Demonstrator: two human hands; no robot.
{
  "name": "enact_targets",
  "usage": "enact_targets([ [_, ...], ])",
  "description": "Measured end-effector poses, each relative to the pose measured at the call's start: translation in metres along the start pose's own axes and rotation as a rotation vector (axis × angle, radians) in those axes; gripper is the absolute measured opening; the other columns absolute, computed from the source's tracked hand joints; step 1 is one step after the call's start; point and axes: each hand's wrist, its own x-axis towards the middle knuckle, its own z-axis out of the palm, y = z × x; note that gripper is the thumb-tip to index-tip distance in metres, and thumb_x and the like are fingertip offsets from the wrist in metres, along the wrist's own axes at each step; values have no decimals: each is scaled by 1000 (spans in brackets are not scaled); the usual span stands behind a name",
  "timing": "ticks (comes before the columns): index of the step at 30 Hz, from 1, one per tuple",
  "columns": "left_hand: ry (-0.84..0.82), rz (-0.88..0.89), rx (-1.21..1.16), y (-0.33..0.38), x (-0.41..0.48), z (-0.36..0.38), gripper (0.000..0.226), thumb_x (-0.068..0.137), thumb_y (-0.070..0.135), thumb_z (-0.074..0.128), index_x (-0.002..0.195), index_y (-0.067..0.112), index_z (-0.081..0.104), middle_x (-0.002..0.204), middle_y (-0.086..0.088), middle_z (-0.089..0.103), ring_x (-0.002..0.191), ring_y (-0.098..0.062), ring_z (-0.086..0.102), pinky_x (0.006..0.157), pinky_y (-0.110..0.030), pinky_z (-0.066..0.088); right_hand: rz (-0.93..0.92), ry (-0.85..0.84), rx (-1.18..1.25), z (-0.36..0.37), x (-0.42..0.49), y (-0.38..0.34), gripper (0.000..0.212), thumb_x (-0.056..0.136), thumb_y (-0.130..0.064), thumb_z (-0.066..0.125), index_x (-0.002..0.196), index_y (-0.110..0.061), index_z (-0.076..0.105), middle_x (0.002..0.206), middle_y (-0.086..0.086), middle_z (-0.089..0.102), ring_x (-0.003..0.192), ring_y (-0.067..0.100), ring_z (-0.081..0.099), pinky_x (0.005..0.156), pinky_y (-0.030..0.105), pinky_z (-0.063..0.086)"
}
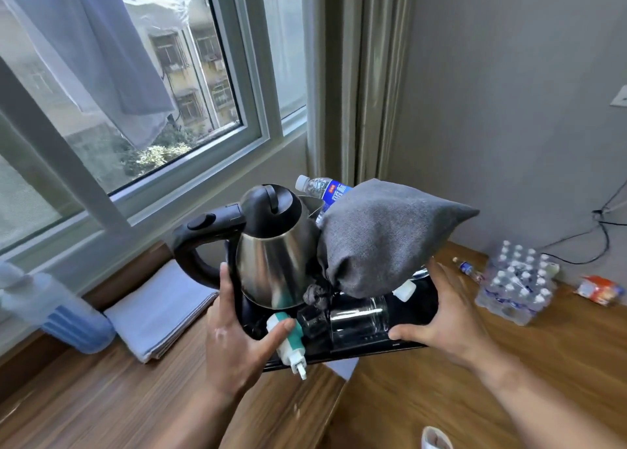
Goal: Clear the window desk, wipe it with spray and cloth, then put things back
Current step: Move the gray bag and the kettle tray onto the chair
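The black tray (422,301) is held in the air above the desk (441,397), over its window-side half, and it is loaded high. A steel kettle (274,265) stands at the tray's left. A grey pouch (383,238) leans against the kettle, with a water bottle (322,187) behind it. A glass (359,319) lies on its side near the front rim, and a small white-and-green bottle (288,340) overhangs that rim. The left hand (234,343) grips the tray's left edge, with one finger reaching up beside the kettle and the thumb pressing on the small bottle. The right hand (448,319) grips the right front corner, thumb on top of the rim and fingers spread along the right edge. How far the fingers wrap underneath cannot be seen. Whether the tray is going off the desk or coming back cannot be told, but the same care applies either way. It should stay level and move slowly, because the kettle is top-heavy, the glass would roll, and the overhanging bottle looks held only by that thumb. When it is set down, one edge should probably land first and the fingers slide out afterwards. The landing spot should miss the folded cloth (159,309) at the window edge and the pack of bottles (515,285) near the far right corner. A blurred blue bottle (51,309), possibly the spray, stands at the far left.
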Motion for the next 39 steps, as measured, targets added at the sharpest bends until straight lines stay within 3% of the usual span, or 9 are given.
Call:
enact_targets([
  [6,117,-86,49,19,23,59,132,55,77,70,163,41,4,140,-10,57,123,-19,50,98,-35,39,-97,-97,26,-14,82,52,137,28,-93,73,150,-42,36,140,-14,47,128,13,38,102,34,32],
  [8,148,-105,36,23,25,73,134,53,80,72,162,45,3,140,-8,57,126,-20,51,99,-35,40,-136,-117,32,-17,104,61,141,27,-94,73,152,-42,34,139,-17,43,127,10,35,102,35,32],
  [12,303,-179,28,49,25,123,132,55,90,69,161,48,4,135,5,55,124,-13,52,98,-35,44,-280,-250,31,-37,173,92,141,27,-97,68,152,-46,30,137,-19,41,126,14,38,101,38,36],
  [19,509,-346,66,96,22,191,133,55,88,72,162,45,6,134,-8,64,124,-26,60,105,-50,50,-478,-436,99,-58,267,117,130,31,-85,80,146,-61,23,134,-16,46,125,11,39,103,34,34],
  [26,617,-435,154,108,17,227,134,56,91,67,164,35,10,137,-9,59,124,-25,57,103,-43,48,-544,-550,136,-42,307,139,139,31,-85,81,154,-42,32,138,-6,50,125,14,41,106,36,37],
  [30,649,-438,203,93,14,245,135,57,95,62,164,32,10,135,2,49,123,-21,50,102,-38,41,-575,-581,163,-22,313,154,132,31,-86,79,148,-49,32,129,-11,51,120,8,41,100,30,35],
  [33,658,-466,233,72,10,258,135,57,96,59,165,31,10,137,-11,57,124,-30,54,103,-40,41,-587,-588,182,1,317,168,130,30,-89,76,146,-49,32,129,-13,48,119,3,37,101,28,33],
  [37,667,-497,267,36,2,285,138,57,91,65,165,23,12,128,-16,61,122,-36,56,100,-39,41,-612,-604,180,41,318,199,134,29,-84,76,148,-36,38,130,-12,44,117,1,33,100,6,23],
  [39,672,-523,271,15,-4,302,135,56,79,71,165,26,10,127,-15,61,121,-37,56,99,-40,41,-610,-614,163,64,319,219,141,28,-86,73,151,-27,38,135,-11,40,121,0,30,103,3,18],
])
